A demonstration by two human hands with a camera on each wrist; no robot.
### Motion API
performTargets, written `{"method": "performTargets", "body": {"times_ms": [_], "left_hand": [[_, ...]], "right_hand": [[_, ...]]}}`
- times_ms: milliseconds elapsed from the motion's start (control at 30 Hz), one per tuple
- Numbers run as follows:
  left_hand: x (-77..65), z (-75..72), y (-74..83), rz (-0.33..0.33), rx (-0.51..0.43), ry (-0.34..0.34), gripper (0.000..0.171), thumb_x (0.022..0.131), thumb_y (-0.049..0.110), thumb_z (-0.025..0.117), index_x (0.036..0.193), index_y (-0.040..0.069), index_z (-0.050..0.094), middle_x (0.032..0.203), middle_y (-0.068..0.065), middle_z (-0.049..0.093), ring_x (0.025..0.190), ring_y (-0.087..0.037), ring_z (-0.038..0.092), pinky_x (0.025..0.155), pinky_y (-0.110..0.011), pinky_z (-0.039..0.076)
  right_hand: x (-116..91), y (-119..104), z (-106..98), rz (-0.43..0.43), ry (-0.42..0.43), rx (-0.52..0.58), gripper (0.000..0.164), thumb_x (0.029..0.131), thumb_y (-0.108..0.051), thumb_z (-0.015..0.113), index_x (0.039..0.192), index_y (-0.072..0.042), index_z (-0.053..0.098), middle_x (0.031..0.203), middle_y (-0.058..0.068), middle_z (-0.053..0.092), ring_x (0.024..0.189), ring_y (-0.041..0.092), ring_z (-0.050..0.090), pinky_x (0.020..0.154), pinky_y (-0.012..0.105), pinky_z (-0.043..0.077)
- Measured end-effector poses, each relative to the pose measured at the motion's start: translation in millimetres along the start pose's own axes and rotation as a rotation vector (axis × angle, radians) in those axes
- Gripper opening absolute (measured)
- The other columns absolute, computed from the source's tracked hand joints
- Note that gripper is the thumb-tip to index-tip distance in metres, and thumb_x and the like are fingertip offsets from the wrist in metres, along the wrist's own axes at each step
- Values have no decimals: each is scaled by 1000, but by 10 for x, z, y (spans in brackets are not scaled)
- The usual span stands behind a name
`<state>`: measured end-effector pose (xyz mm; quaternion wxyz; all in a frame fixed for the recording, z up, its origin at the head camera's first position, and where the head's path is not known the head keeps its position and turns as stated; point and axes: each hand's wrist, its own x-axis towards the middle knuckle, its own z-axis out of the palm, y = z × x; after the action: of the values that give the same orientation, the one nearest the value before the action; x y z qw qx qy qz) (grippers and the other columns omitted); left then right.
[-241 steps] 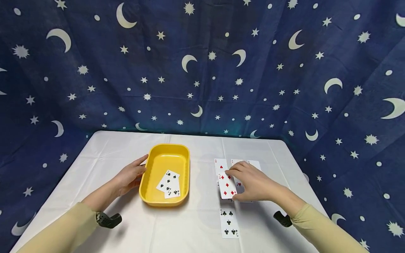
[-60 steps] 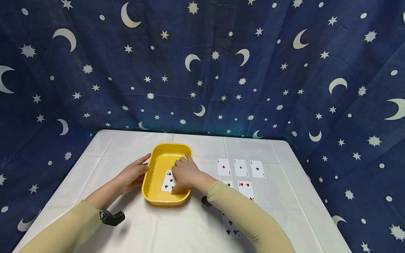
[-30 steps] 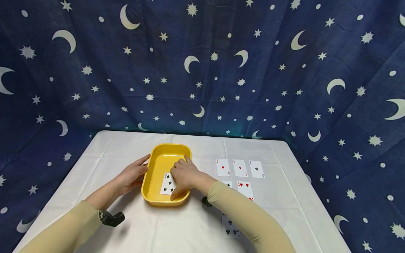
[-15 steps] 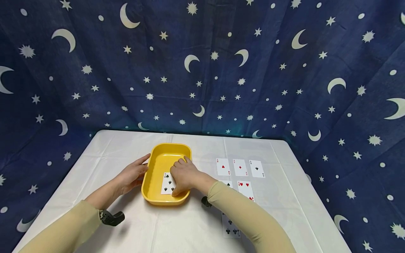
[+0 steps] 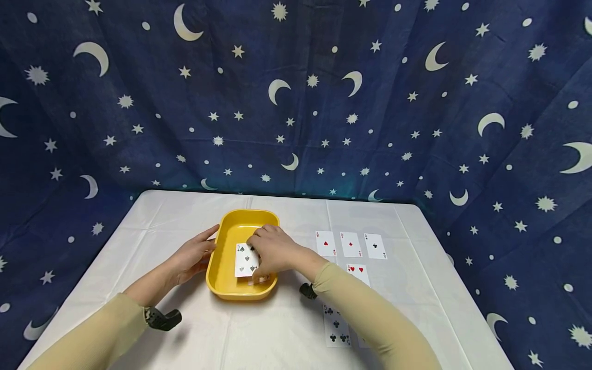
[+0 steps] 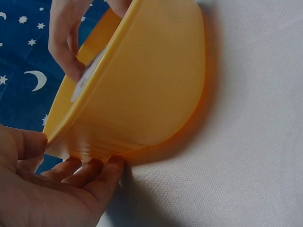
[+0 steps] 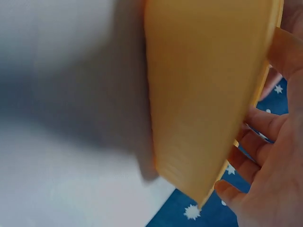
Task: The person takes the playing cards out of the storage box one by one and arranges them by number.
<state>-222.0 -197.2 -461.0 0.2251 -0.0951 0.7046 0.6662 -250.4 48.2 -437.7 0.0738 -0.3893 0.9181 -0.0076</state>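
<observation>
A yellow tray (image 5: 222,285) stands on the white table. My left hand (image 5: 194,257) rests against its left side, fingers touching the outer wall, as the left wrist view also shows. Over the tray floor my right hand (image 5: 275,251) pinches a playing card, the five of spades (image 5: 244,264), between thumb and fingers at its right edge. Part of another card (image 5: 262,279) shows beneath it, mostly covered by the hand. In the right wrist view my right hand (image 7: 279,161) reaches over the tray rim; the card is hidden there behind the tray wall.
Right of the tray lie the ace of hearts (image 5: 326,243), ace of diamonds (image 5: 351,244) and ace of clubs (image 5: 375,246) in a row. Nearer are a hearts card (image 5: 358,273) and the five of clubs (image 5: 336,329). My right sleeve (image 5: 370,313) covers other cards partly. A star-patterned cloth (image 5: 296,103) hangs behind.
My right hand came from the cards on the right into the tray, paused over the five of spades, and has now raised it slightly. My left hand has stayed at the tray.
</observation>
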Motion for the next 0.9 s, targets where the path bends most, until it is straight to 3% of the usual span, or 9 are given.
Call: {"method": "performTargets", "body": {"times_ms": [300, 567, 900], "left_hand": [[7, -6, -7, -5, -5, -6, 69, 106, 11, 42, 166, 25, 12, 166, -22, 22, 140, -41, 42, 106, -50, 47], [-3, -20, -15, 3, -9, -26, 69, 106, 11, 42, 166, 25, 11, 166, -23, 21, 139, -41, 42, 105, -50, 49], [-21, -22, -11, 12, -7, -29, 69, 106, 11, 42, 166, 25, 11, 167, -23, 20, 141, -41, 41, 105, -50, 48]], "right_hand": [[-200, 160, -194, -4, 84, 29, 84, 70, -61, 85, 138, -19, 60, 131, -1, 57, 127, 20, 43, 113, 39, 33], [-545, 368, -376, 46, 138, 110, 83, 70, -54, 85, 140, -19, 59, 138, -1, 55, 133, 22, 40, 115, 44, 32], [-1046, 689, -342, 112, 170, 119, 86, 68, -54, 86, 142, -19, 58, 140, -2, 55, 135, 22, 40, 114, 46, 33]]}}
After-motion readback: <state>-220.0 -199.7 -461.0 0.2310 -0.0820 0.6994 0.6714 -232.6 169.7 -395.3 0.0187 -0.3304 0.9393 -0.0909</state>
